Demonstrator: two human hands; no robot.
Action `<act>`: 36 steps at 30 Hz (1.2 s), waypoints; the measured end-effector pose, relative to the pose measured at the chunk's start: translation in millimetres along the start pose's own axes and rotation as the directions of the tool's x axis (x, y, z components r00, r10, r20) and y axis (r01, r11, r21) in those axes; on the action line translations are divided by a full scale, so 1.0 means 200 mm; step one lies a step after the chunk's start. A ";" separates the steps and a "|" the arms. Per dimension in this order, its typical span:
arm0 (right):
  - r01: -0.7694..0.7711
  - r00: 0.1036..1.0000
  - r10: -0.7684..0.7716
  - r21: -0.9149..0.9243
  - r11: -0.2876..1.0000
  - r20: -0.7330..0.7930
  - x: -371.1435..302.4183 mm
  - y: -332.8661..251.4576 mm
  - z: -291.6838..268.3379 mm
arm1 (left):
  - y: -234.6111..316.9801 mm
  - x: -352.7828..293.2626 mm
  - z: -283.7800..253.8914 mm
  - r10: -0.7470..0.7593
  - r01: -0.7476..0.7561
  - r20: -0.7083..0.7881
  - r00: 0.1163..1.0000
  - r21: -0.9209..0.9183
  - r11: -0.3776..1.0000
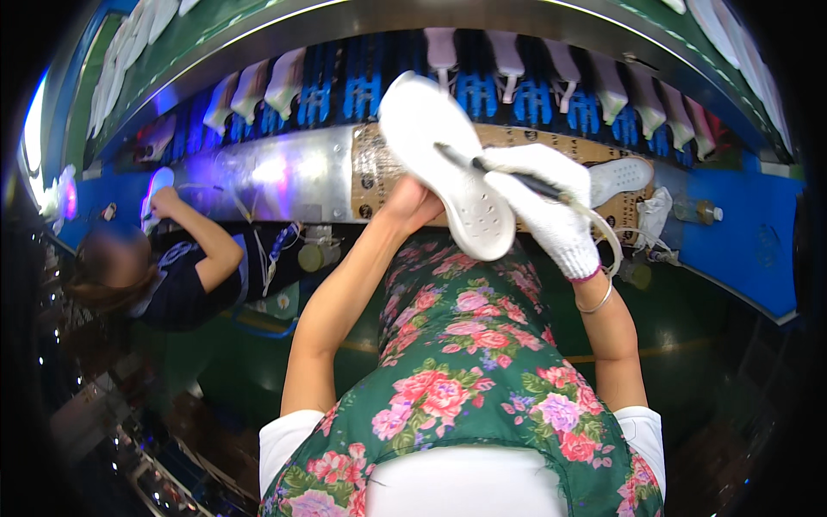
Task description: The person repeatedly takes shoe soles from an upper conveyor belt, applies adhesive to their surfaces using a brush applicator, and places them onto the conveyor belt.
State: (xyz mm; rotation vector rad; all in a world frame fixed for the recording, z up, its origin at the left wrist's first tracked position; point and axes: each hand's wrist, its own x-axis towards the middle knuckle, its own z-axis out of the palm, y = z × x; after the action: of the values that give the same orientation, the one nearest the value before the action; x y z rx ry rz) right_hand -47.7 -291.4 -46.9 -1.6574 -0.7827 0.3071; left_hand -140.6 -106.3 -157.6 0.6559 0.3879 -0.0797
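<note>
A white foam shoe (426,125), with a cluster of small holes near its lower end, is held up slantwise in front of me. My bare left hand (410,205) grips it from the left side, fingers partly hidden behind it. In a white knitted glove, my right hand (551,194) is closed around a dark pen-shaped tool (536,183). The tool's thin tip lies over the middle of the shoe; whether it touches the surface I cannot tell. A pale hose (612,239) trails from the tool past my right wrist. Another white perforated shoe (622,176) lies just beyond that hand.
Brown cardboard (369,164) covers part of the metal bench (293,177). Behind it runs a blue rack (366,90) with several pale shoes hanging. A crumpled white cloth (655,214) and clear bottle (698,210) are at right. A co-worker (185,276) works at left.
</note>
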 end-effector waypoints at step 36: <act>0.469 0.852 -0.518 -0.328 0.820 -0.076 0.03 -0.27 0.18 | -0.26 -0.20 0.25 0.136 -0.140 -0.039 0.990 -0.408 0.902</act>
State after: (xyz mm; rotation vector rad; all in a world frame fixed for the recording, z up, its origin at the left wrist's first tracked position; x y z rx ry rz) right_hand -81.3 -256.7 -4.0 -1.6573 -1.1435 -0.3306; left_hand -170.6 -179.2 -137.3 0.2654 0.3517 0.1388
